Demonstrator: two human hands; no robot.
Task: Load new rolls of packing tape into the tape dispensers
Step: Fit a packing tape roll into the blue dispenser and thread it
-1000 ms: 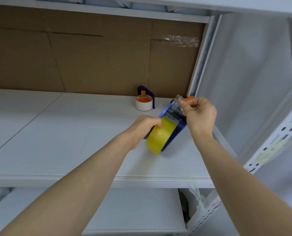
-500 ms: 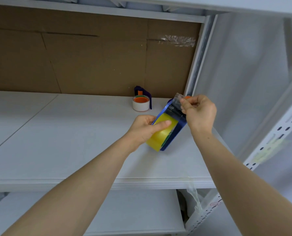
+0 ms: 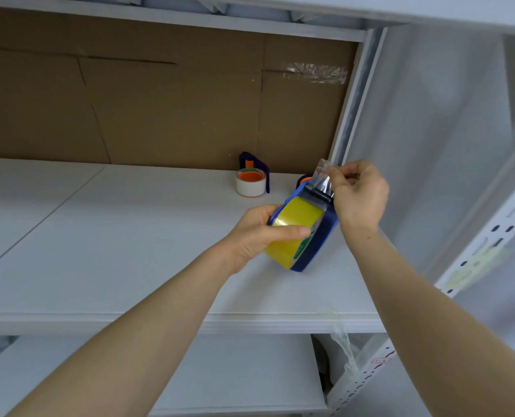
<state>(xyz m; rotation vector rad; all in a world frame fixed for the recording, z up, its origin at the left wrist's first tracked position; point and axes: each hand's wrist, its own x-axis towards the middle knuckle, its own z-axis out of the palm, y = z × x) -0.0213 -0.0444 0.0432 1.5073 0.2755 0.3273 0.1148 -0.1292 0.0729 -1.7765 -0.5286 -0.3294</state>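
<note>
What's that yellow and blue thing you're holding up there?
It's a packing tape holder being filled. The person's left hand holds the blue dispenser above the white shelf, with a yellow tape roll already sitting in it. The right hand pinches the clear tape end, pulled up past the dispenser's front. Another dispenser with a white roll stands at the back of the shelf.
</note>
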